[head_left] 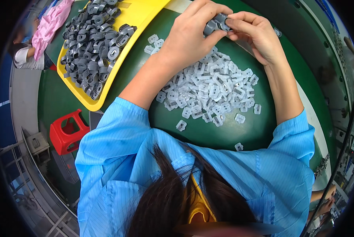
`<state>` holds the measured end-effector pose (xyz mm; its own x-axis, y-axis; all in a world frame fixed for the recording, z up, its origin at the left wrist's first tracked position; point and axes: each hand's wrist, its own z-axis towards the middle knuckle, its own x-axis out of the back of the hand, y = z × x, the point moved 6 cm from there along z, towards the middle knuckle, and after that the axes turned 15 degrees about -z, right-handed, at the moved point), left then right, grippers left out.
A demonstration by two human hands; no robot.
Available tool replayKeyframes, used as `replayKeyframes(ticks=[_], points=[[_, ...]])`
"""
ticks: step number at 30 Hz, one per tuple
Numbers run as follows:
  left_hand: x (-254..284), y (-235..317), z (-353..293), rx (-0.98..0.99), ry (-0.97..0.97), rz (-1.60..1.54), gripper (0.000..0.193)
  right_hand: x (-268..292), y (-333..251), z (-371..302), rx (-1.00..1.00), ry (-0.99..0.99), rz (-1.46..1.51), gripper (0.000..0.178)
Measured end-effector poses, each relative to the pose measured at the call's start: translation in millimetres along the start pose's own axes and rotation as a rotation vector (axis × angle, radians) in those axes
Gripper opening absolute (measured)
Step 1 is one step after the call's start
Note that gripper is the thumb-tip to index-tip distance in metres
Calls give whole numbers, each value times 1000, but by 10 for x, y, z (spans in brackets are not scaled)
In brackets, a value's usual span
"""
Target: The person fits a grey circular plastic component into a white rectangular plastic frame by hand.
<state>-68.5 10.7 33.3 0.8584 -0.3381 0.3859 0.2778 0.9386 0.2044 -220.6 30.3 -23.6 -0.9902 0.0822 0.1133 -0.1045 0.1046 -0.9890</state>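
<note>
My left hand (190, 33) is closed around grey plastic parts (211, 27) at the top of the view, above the green table. They look like short rounded rings or caps; how many lie in the palm is hidden. My right hand (260, 36) meets it there, thumb and fingers pinched on the rim of a grey part. Whether a smaller piece sits between those fingertips is too small to tell. Under and in front of both hands spreads a loose pile of small translucent white plastic pieces (208, 89), with slots in them.
To the left, a yellow tray (145, 25) holds many grey ring-shaped parts (92, 47). A red plastic stool (68, 132) stands beyond the table's left side. Pink cloth (52, 25) and another person are at the upper left; another person's hands (328, 201) show at the lower right.
</note>
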Motion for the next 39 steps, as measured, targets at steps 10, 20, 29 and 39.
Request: replayKeyframes(ticks=[10,20,29,39], points=[[-5,-221,-145,548,-84,-204,30,-65,-142,-88,83,91,-335,19],[233,-672,-414,1120,455,-651,37,809,167,156,66,516,-912,25],[296,-647,-453,1066,-17,-117,31,-14,-253,-13,276,318,-874,18],[93,-528,-392,847,-143,8,37,-263,-235,-28,103,-32,-821,17]])
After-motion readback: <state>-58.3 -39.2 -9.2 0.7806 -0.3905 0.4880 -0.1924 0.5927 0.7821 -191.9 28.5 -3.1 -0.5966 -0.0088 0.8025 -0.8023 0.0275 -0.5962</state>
